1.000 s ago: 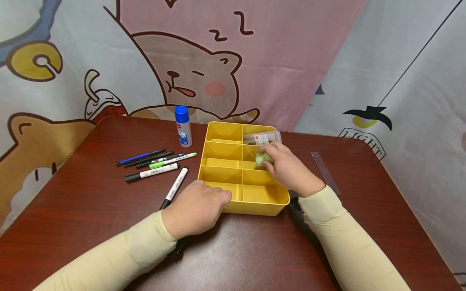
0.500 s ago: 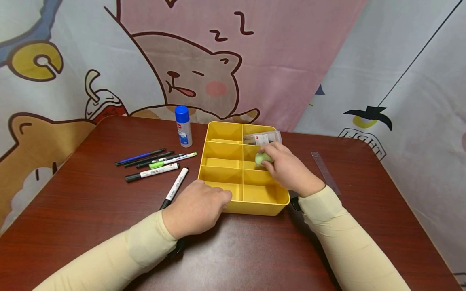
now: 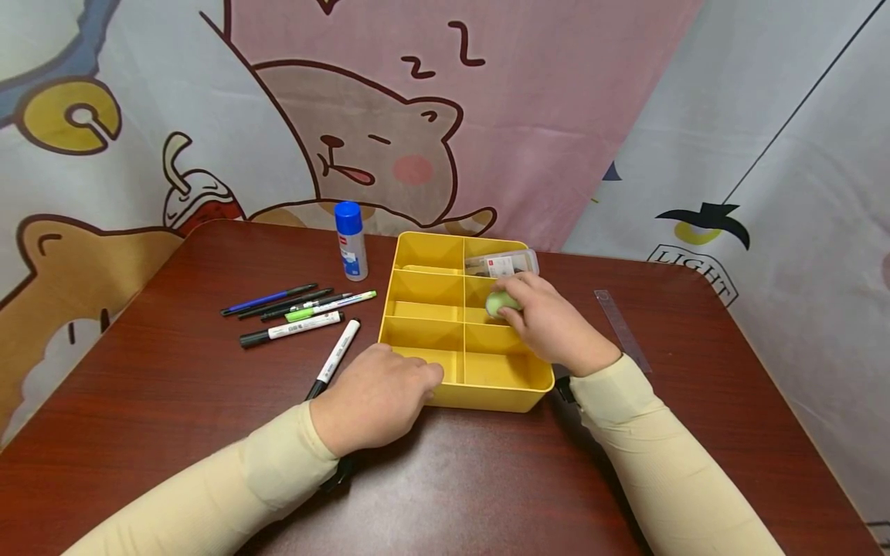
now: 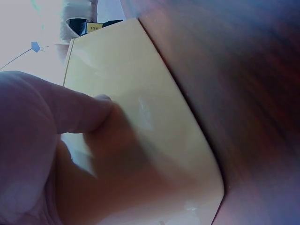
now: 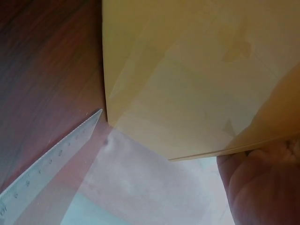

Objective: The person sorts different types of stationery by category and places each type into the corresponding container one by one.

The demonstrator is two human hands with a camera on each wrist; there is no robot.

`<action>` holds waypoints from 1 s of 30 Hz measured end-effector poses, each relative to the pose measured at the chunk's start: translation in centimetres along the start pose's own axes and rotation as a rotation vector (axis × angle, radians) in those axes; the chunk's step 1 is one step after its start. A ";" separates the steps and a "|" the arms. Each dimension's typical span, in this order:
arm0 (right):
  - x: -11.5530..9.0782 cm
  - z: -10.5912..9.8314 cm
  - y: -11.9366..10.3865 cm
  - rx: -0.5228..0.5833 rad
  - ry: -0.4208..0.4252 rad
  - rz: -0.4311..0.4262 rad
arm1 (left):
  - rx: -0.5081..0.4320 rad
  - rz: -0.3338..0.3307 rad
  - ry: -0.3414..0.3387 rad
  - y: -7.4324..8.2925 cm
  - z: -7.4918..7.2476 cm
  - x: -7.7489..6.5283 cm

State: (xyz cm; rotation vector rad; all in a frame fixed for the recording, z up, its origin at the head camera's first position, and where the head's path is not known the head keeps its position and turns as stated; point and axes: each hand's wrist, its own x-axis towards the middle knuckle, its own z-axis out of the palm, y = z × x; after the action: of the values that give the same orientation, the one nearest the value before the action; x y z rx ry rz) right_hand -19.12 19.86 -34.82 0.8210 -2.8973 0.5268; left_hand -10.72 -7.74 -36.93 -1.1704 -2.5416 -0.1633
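Note:
A yellow organizer box (image 3: 487, 397) with several compartments stands on the table. My left hand (image 3: 378, 398) grips its near left rim; in the left wrist view the thumb (image 4: 82, 112) presses the outer wall, and the fingertips are hidden in the head view. My right hand (image 3: 549, 316) pinches a small rounded pale green object (image 3: 497, 303) within the middle right compartment. Its exact kind is not clear. A clear plastic case (image 3: 501, 264) with a white label lies tilted in the back right compartment, one end on the rim. In the right wrist view the hand (image 5: 267, 183) reaches over the box's wall.
Left of the box lie a white marker (image 3: 339, 347), another marker (image 3: 295, 329), a blue pen (image 3: 270, 299) and several other pens. A blue-capped glue stick (image 3: 351, 243) stands upright behind them. A transparent ruler (image 3: 621, 328) lies to the right. A patterned cloth (image 3: 542, 123) hangs behind the table.

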 end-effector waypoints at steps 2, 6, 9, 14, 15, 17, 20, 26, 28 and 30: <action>0.0 0.0 0.0 0.002 -0.004 0.000 | 0.000 -0.001 -0.003 0.0 0.0 0.0; 0.1 0.0 0.1 0.005 -0.018 0.006 | -0.001 0.000 -0.006 0.0 0.0 0.0; 0.2 -0.1 0.0 0.009 -0.024 0.006 | -0.003 0.003 -0.006 0.0 0.0 0.0; 0.2 -0.1 0.1 0.009 -0.037 0.008 | -0.005 0.007 -0.002 0.0 0.0 0.0; 0.2 -0.1 0.1 0.008 -0.040 0.009 | -0.005 0.007 0.000 0.0 0.0 0.0; 0.2 -0.2 0.1 0.005 -0.044 0.012 | -0.005 0.008 0.003 0.0 0.0 0.0; 0.2 -0.2 0.1 0.010 -0.038 0.009 | -0.005 0.005 0.004 0.0 0.1 0.0; 0.3 -0.1 0.0 0.011 -0.014 -0.008 | -0.005 0.004 0.004 0.0 0.0 0.0; 0.3 -0.1 0.0 0.011 -0.015 -0.007 | -0.005 0.003 0.005 0.0 0.0 0.0; 0.3 -0.1 0.1 0.012 -0.016 -0.007 | -0.006 0.001 0.002 0.0 0.0 0.0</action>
State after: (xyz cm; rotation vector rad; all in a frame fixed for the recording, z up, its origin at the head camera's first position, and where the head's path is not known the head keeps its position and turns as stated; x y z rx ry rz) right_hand -19.42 19.78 -34.68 0.8404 -2.9071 0.5399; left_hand -10.70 -7.75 -36.92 -1.1732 -2.5400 -0.1724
